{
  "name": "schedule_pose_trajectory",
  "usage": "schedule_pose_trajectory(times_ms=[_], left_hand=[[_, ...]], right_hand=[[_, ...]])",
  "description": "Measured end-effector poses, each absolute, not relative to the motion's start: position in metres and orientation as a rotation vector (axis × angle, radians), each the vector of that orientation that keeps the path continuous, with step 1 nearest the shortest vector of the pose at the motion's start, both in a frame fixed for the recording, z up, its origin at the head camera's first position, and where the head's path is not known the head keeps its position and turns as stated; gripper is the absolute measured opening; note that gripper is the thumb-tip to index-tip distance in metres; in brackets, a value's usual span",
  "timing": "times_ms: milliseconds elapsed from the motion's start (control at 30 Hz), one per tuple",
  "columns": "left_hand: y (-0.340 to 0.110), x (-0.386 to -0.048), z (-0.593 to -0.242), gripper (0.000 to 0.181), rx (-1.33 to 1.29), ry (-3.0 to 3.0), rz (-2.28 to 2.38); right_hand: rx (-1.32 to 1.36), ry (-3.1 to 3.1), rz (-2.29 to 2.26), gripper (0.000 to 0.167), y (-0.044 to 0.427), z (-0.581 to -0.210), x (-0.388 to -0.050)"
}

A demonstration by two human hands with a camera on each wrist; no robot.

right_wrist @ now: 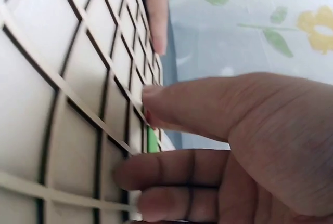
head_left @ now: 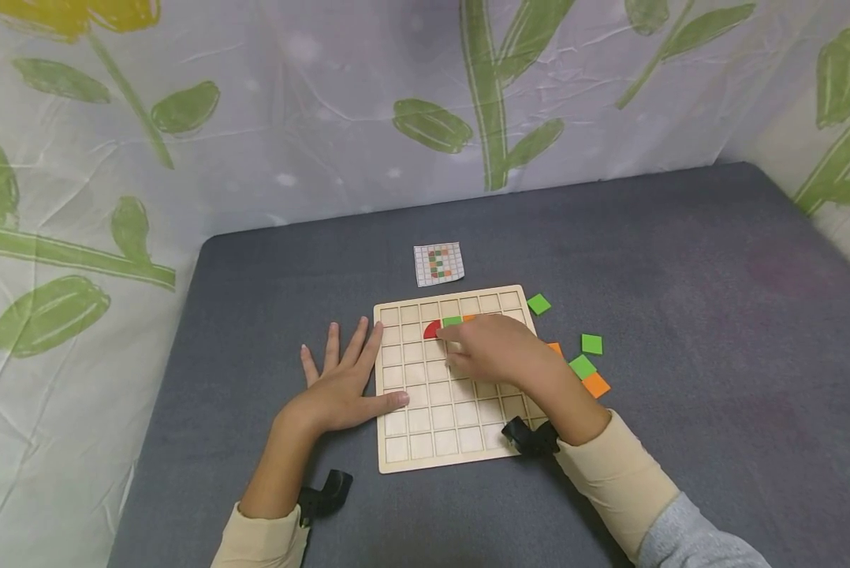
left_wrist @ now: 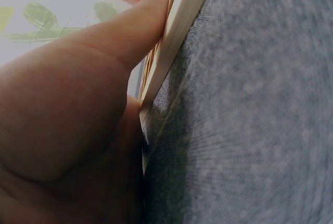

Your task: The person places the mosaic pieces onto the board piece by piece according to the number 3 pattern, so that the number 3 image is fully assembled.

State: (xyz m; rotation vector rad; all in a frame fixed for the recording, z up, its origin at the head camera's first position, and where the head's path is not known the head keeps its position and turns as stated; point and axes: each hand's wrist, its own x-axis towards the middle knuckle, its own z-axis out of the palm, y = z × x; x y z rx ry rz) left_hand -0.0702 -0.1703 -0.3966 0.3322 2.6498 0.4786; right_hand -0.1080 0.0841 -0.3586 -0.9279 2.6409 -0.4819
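Observation:
A wooden grid board point(head_left: 444, 418) lies flat on the table. Spread over its left edge is my left hand point(head_left: 336, 394), the thumb resting on the frame and the fingers straight. In the left wrist view that thumb lies over the board's side point(left_wrist: 182, 29). My right hand point(head_left: 499, 347) reaches across the board, a fingertip touching a red quarter-round tile point(head_left: 430, 330) in an upper cell. Beside the red tile sit a green square tile point(head_left: 451, 321) and a partly covered orange tile point(head_left: 469, 318). The right wrist view shows thumb and fingers apart near the green tile point(right_wrist: 152, 141).
Behind the board lies a small printed pattern card point(head_left: 449, 267). Loose green tiles point(head_left: 591, 345) and orange tiles point(head_left: 596, 384) are scattered to the board's right, some close to the right forearm. A flower-printed cloth point(head_left: 311, 118) hangs behind the grey table point(head_left: 680, 315).

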Motion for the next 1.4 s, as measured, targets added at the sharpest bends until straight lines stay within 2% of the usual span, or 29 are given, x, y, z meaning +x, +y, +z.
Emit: schedule_pose_trajectory(times_ms=[200, 333, 467, 767, 1067, 1200, 1400], left_hand=[[-0.17, -0.07, -0.396, 0.113, 0.326, 2.651, 0.468], [-0.17, -0.07, -0.397, 0.114, 0.324, 2.652, 0.473], [-0.17, -0.07, -0.397, 0.114, 0.325, 2.646, 0.488], [-0.172, -0.07, -0.397, 0.113, 0.329, 2.634, 0.517], [-0.172, -0.069, -0.395, 0.113, 0.33, 2.634, 0.527], [-0.172, -0.069, -0.394, 0.113, 0.33, 2.626, 0.509], [-0.172, -0.069, -0.397, 0.114, 0.335, 2.628, 0.514]], right_hand=[[-0.971, 2.553, -0.607, 0.02, 0.097, -0.352, -0.114], [-0.91, 2.566, -0.599, 0.015, 0.11, -0.347, -0.118], [-0.732, 2.615, -0.573, 0.016, 0.128, -0.339, -0.124], [-0.22, 2.816, -0.541, 0.036, 0.17, -0.339, -0.137], [-0.156, 2.746, -0.516, 0.045, 0.177, -0.348, -0.143], [-0.165, 2.759, -0.514, 0.04, 0.175, -0.352, -0.144], [-0.159, 2.772, -0.533, 0.017, 0.174, -0.354, -0.142]])
